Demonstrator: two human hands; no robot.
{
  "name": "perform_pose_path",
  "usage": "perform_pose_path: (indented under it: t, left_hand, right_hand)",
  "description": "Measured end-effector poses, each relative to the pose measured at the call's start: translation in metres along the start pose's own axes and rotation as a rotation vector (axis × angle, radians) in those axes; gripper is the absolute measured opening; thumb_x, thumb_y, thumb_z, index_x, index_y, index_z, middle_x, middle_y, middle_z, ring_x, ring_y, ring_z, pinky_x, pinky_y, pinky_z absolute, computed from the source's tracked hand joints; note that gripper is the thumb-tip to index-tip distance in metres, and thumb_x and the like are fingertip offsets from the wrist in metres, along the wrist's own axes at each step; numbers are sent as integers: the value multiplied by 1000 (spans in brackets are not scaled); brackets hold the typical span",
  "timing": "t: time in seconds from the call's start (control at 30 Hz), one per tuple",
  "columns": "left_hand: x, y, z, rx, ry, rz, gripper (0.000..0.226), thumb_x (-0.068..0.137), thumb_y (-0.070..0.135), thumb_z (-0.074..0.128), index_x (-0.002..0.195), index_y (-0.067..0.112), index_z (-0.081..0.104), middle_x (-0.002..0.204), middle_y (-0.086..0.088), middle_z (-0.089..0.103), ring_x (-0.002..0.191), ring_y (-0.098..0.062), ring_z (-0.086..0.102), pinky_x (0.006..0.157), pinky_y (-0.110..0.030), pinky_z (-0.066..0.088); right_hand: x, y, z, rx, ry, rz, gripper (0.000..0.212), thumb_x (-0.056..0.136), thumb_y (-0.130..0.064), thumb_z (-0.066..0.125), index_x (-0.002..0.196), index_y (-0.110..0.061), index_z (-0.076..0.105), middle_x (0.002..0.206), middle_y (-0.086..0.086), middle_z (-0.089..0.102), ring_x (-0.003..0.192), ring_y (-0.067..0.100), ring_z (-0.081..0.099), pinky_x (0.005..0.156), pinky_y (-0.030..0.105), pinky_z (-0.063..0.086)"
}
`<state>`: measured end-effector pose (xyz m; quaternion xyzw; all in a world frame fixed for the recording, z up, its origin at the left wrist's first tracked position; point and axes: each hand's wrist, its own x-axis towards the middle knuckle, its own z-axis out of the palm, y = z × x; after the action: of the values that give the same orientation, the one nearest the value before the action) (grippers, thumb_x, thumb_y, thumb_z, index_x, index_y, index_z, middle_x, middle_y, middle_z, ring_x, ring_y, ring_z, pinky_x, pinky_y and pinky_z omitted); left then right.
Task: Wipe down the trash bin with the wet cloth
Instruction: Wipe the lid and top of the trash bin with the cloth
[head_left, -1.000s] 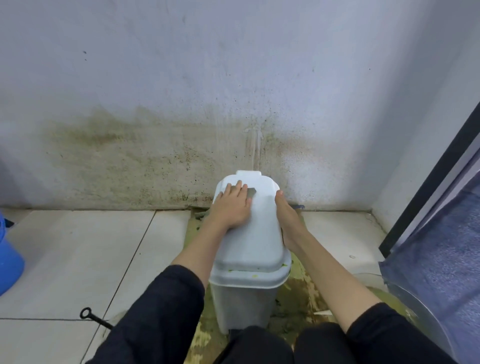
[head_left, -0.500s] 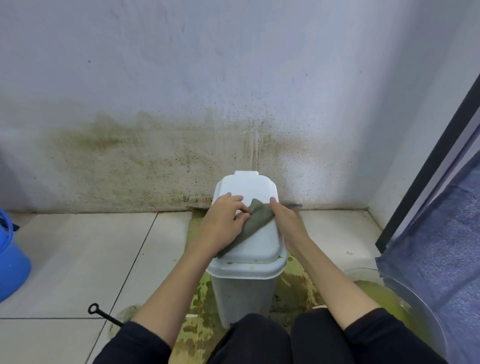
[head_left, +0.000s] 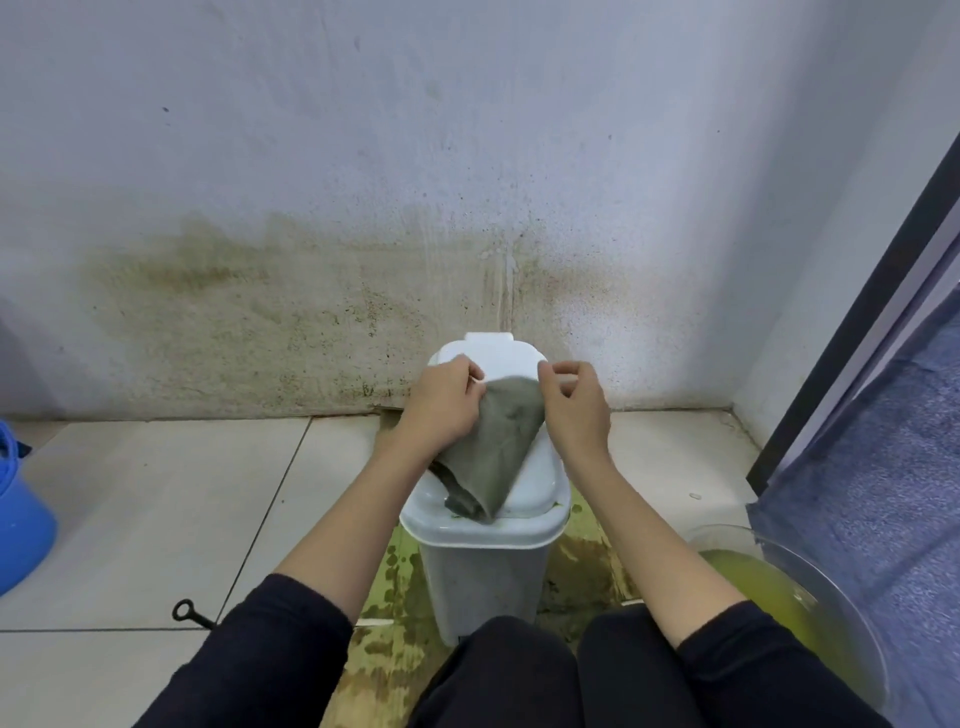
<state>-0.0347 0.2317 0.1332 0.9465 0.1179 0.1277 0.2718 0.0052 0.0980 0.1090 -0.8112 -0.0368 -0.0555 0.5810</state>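
The step in hand looks like a re-set of the cloth (head_left: 491, 452) rather than a wipe: both hands hold its top edge up off the lid (head_left: 535, 488), and the rest hangs in a loose cone whose lower tip trails on the lid's near edge. The next move, as I judge it, calls for spreading or refolding the cloth to a fresh face, laying it flat on the lid and pressing it there, then working down the body of the bin (head_left: 483, 582), which looks grimy and not yet wiped.

At far left a blue bucket (head_left: 21, 514) stands on the floor tiles (head_left: 156, 499), well apart from the work. The left hand (head_left: 441, 410) has its fingers (head_left: 470, 370) curled in, pinching the cloth's left top corner; the cloth drapes down under that palm. The bin stands between the person's knees, near the stained wall (head_left: 311, 312), on a floor patch smeared green. The right hand (head_left: 576, 410) pinches the other top corner between thumb and forefinger, its remaining fingers (head_left: 563, 369) bent loosely (how tight either pinch is, I cannot tell). Neither hand touches the lid itself. At far right a basin (head_left: 826, 587) of greenish water sits just beside the right knee, near for a rinse.
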Motion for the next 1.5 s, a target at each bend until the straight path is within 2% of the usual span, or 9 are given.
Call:
perform_pose_path:
  t: [0.1, 0.23, 0.3, 0.4, 0.57, 0.77, 0.97, 1.23, 1.5]
  left_hand:
    - [-6, -23, 9, 101, -29, -20, 28, 98, 22, 45, 119, 12, 60, 123, -5, 63, 115, -25, 54, 93, -32, 40]
    - [-29, -47, 9, -252, 180, -219, 31, 100, 19, 38, 116, 13, 63, 121, 0, 63, 111, -17, 55, 89, -26, 39]
    - [-41, -55, 15, -481, 200, -321, 32, 100, 21, 35, 117, 17, 62, 121, 2, 62, 114, -14, 53, 97, -29, 41]
    - [-56, -55, 25, -801, 188, -365, 31, 102, 23, 33, 118, 20, 60, 124, 3, 58, 118, -14, 53, 99, -30, 45]
    - [-64, -43, 26, -947, 29, -353, 37, 99, 46, 31, 124, 33, 55, 120, 12, 55, 110, -9, 52, 90, -25, 41]
    - [-54, -39, 49, -845, 45, -248, 46, 98, 53, 34, 139, 36, 43, 146, 16, 40, 133, -3, 37, 116, -35, 26]
    - [-27, -45, 30, -1023, 75, -457, 40, 91, 50, 52, 122, 26, 63, 119, 9, 63, 105, -8, 60, 88, -24, 49]
    - [-36, -41, 45, -883, 68, -313, 40, 95, 55, 38, 130, 40, 53, 127, 18, 54, 115, -6, 50, 95, -28, 42]
    - [-17, -4, 60, -777, 61, -256, 40, 99, 46, 33, 133, 36, 52, 143, 14, 45, 131, -9, 40, 99, -21, 28]
  right_hand:
    - [-10, 1, 7, -387, -3, -71, 38, 95, -34, 46, 128, -15, 47, 131, 11, 46, 124, 29, 36, 100, 41, 29]
    - [-26, -8, 39, -647, -226, -196, 54, 98, -42, 35, 135, -4, 41, 139, 20, 40, 129, 34, 31, 107, 41, 22]
    - [-37, -6, 56, -796, -367, -215, 80, 93, -59, 28, 145, 2, 19, 152, 27, 16, 141, 39, 10, 115, 46, 4]
    - [-45, 3, 54, -904, -520, -376, 94, 87, -70, 24, 150, -5, -2, 156, 22, -8, 144, 35, -11, 116, 46, -10]
    - [-43, 22, 4, -895, -723, -618, 99, 78, -78, 31, 151, -24, -6, 158, 4, -13, 145, 19, -15, 118, 41, -9]
    - [-36, 33, -25, -842, -660, -650, 96, 70, -82, 21, 150, -32, -2, 158, -6, -9, 141, 3, -16, 118, 32, -10]
    - [-34, 13, 18, -849, -516, -648, 100, 68, -83, 20, 150, -27, 14, 159, 0, 7, 146, 17, 2, 118, 36, -1]
    - [-25, 67, -34, -440, -468, -816, 67, 82, -61, 54, 139, -28, 44, 150, -8, 35, 142, 6, 23, 118, 35, 19]
    - [-28, 38, -29, -714, -442, -650, 91, 73, -81, 28, 148, -30, 23, 157, -5, 15, 145, 13, 11, 120, 34, 7]
